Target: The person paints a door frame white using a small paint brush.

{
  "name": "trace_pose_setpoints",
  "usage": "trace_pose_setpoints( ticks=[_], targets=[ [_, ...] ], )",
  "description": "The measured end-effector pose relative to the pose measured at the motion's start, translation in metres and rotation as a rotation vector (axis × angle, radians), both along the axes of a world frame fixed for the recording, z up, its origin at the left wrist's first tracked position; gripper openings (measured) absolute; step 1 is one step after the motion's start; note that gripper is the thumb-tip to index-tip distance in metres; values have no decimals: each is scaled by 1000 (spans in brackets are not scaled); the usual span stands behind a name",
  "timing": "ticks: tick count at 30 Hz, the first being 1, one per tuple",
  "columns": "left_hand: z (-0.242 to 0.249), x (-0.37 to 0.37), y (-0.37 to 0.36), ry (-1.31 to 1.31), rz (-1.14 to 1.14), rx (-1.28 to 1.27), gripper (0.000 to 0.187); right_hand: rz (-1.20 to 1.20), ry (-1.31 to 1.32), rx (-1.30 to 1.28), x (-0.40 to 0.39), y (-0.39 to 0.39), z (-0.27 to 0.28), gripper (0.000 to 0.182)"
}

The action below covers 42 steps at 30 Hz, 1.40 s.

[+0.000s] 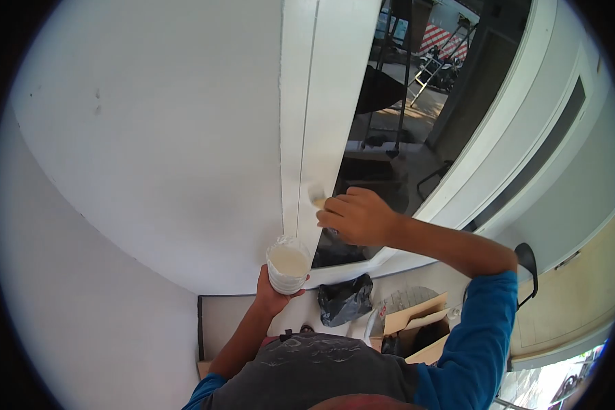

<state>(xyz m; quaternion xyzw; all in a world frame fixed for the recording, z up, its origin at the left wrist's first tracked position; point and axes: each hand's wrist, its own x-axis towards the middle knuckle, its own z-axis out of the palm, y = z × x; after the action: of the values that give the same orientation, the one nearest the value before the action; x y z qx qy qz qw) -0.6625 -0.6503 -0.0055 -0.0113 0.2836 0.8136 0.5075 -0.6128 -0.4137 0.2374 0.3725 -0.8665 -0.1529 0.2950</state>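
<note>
My left hand [275, 294] is wrapped round a white tub [288, 265] of pale, paint-like liquid, held upright near the wall corner. My right hand [357, 217] grips a small brush [317, 196], its fingers closed round the handle. The brush head is blurred and lies over the white frame [324, 102] beside the dark glass [389, 157]; whether the bristles touch the frame I cannot tell. The tub is below and to the left of the brush.
A black plastic bag [346, 301] lies on the floor below the glass. To its right stands an open cardboard box [417, 318]. A grey-white wall [164, 137] fills the left side. A ladder and a striped panel show in the glass.
</note>
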Motion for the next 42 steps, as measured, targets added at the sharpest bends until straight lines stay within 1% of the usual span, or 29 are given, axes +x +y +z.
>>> trace_pose_setpoints(
  ticks=[2, 3, 5, 6, 8, 9, 10, 12, 13, 16, 17, 18, 20, 23, 24, 25, 27, 29, 31, 34, 36, 37, 38, 39, 40, 42],
  targets=[
    [1, 7, -2, -20, 20, -6, 58, -99, -222, -350, 6, 0, -23, 16],
    [-1, 12, -4, -19, 1, -22, 58, -116, -220, -368, 13, -1, -28, 16],
    [-8, 20, -8, -5, 29, -28, 59, -97, -111, -708, 25, -3, -36, 13],
    [-9, 25, -9, -3, 13, -32, 59, -112, -104, -714, 32, -5, -43, 13],
    [-7, 33, -13, -48, 15, 19, 60, -107, -157, -1336, 52, -13, -62, 11],
    [-7, 37, -15, -46, -18, 5, 60, -143, -198, -1445, 64, -17, -70, 9],
    [-6, 39, -17, -52, -21, 28, 60, -165, -175, -1461, 73, -22, -82, 9],
    [-10, 44, -25, -53, -43, 45, 61, -263, -296, -1971, 88, -34, -114, 10],
    [-15, 46, -29, -46, -51, 31, 61, -263, -299, -2037, 96, -38, -127, 10],
    [-12, 53, -40, -50, -107, -8, 59, -341, -161, -2107, 127, -53, -145, 16],
    [-11, 55, -45, -65, -137, -29, 56, -364, -168, -2134, 138, -57, -148, 15],
    [-13, 56, -48, -58, -153, -25, 56, -368, -146, -2132, 149, -60, -145, 15],
    [-20, 60, -57, -18, -205, -51, 58, -390, -97, -2236, 169, -71, -135, 14],
    [-23, 70, -72, 66, -267, -62, 59, -418, -68, -2217, 187, -93, -124, 15],
    [-21, 73, -75, 65, -273, -55, 59, -421, -58, -2196, 191, -101, -120, 16],
    [-18, 77, -79, 7, -268, -55, 60, -430, -56, -2193, 195, -111, -116, 16],
    [-19, 84, -87, -59, -263, -57, 60, -376, 32, -2157, 200, -131, -107, 16],
    [-26, 90, -96, -8, -239, -105, 63, -361, 26, -2171, 206, -150, -93, 17],
    [-14, 97, -104, -16, -232, -112, 63, -281, 44, -2186, 212, -165, -85, 18],
    [-5, 103, -110, 31, -250, -51, 63, -154, 4, -2078, 221, -180, -60, 12],
    [7, 111, -119, 22, -180, -91, 61, -182, -71, -1973, 225, -194, -36, 9],
    [12, 114, -125, -12, -153, -120, 61, -176, -151, -1849, 227, -192, -31, 9],
    [18, 114, -127, 36, -166, -112, 60, -161, -218, -1714, 227, -191, -27, 8],
    [23, 114, -131, 92, -181, -98, 59, -176, -234, -1675, 224, -199, -21, 8],
    [25, 113, -136, 76, -162, -106, 59, -172, -262, -1679, 221, -206, -18, 8],
    [28, 113, -146, 104, -181, -92, 58, -190, -323, -1427, 213, -218, -13, 9]
  ],
)
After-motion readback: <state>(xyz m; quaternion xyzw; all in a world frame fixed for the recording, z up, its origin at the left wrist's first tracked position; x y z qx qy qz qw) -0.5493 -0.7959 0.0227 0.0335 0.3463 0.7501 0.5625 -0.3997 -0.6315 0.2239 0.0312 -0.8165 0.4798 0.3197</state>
